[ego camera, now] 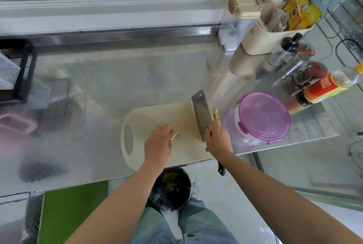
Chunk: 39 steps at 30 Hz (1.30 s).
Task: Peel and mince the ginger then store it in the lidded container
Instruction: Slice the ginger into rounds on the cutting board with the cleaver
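A cream cutting board (157, 114) lies at the counter's front edge. My left hand (159, 142) rests on it, its curled fingers holding tan ginger pieces (175, 133). My right hand (218, 139) pinches a yellow ginger piece (216, 114) that sticks out past its fingers. A cleaver (202, 115) shows its flat blade on the board's right end; its black handle passes under my right hand and wrist. I cannot tell whether that hand also grips it. The clear container with a purple clip lid (264, 117) stands shut just right of the board.
A black bin (170, 188) holding scraps stands on the floor below the board. Sauce bottles (324, 86), shakers and spice jars crowd the right side. A beige caddy (271, 33) and a clear canister (235, 27) stand at the back right. A black rack (21, 70) is at the left.
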Available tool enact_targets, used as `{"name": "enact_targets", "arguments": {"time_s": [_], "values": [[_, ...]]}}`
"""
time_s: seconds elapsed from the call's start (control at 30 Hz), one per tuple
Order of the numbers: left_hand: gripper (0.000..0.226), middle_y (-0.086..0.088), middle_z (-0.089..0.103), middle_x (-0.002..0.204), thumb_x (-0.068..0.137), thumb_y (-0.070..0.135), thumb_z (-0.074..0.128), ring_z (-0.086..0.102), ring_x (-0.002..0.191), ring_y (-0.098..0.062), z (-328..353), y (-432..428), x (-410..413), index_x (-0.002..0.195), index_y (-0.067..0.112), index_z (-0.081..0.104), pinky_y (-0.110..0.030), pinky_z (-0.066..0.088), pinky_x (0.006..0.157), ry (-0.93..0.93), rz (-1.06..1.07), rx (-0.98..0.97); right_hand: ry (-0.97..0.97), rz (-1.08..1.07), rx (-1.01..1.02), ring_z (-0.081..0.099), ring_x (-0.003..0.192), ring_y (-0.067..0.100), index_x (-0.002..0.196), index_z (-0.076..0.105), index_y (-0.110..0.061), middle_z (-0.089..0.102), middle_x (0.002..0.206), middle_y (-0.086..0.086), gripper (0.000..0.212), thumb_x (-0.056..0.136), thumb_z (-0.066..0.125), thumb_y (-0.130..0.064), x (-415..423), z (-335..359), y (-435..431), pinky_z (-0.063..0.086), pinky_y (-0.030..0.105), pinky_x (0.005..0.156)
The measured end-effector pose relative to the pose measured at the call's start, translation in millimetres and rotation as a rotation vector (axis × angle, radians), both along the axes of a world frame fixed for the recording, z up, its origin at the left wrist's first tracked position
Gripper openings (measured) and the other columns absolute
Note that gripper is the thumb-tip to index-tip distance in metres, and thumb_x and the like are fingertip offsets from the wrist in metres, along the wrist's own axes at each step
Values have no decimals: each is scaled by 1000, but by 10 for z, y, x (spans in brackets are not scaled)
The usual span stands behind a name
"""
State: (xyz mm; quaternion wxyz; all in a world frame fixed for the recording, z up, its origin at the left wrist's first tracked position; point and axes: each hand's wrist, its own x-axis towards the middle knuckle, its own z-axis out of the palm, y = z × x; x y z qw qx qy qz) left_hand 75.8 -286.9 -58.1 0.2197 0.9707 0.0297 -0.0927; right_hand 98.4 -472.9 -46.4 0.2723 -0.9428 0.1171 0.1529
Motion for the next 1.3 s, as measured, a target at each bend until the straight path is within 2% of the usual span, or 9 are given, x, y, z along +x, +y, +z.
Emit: {"name": "enact_targets", "arguments": {"time_s": [0.1,0.2,0.37,0.53,0.63,0.77,0.97,1.1,1.3], "values": [[32,-1,50,104,88,11,56,50,94,-20,-7,-21,6,119,21,51,-27,38,63,0,-1,-1,-10,-58,-6,65,60,35,97,34,-15,59,77,14,6,99,35,-20,29,30,-125,55,44,56],[32,-1,49,106,89,14,57,51,95,-19,0,-39,14,119,22,52,-27,39,63,1,4,2,-26,-8,82,63,46,24,110,39,-7,56,72,11,14,99,35,-15,37,162,-93,44,27,37],[27,-4,51,104,85,13,65,52,94,-23,-4,-64,40,110,18,58,-27,40,62,-80,-28,-24,-14,241,36,63,57,36,89,33,-14,61,74,16,12,98,39,-20,1,200,161,52,47,51],[25,-4,56,89,79,-2,65,54,75,-25,-102,-60,74,95,17,64,-30,41,57,-126,-118,-54,30,298,-45,63,64,33,94,33,-16,62,82,14,7,99,37,-19,-11,167,306,51,38,56],[25,-4,56,85,77,-4,64,54,71,-26,-111,-20,83,93,16,64,-34,45,58,-143,-119,-78,60,324,-87,57,62,28,96,35,-16,55,77,9,5,98,37,-19,1,135,328,46,34,54],[28,-5,58,85,74,-5,67,56,70,-26,-120,41,67,94,15,68,-36,49,58,-155,-112,-105,102,377,-133,55,64,31,109,39,-11,57,82,13,15,99,38,-22,60,153,349,50,39,57],[24,-6,54,75,72,-5,73,53,60,-26,-83,25,75,85,15,70,-29,40,50,-181,-100,-118,-4,415,-102,48,65,31,104,40,-11,52,76,10,13,100,39,-23,116,307,402,33,32,53],[23,-5,51,72,70,-5,74,52,59,-26,-73,31,57,83,13,68,-31,41,48,-173,-78,-125,22,466,-106,45,63,29,96,30,-16,42,69,3,10,99,38,-22,93,362,457,22,30,46],[25,-5,54,75,70,-6,74,55,62,-27,-60,71,27,85,14,69,-32,44,50,-156,-46,-155,41,472,-114,47,66,30,95,29,-17,45,73,6,12,99,39,-22,103,375,520,32,33,56]]}}
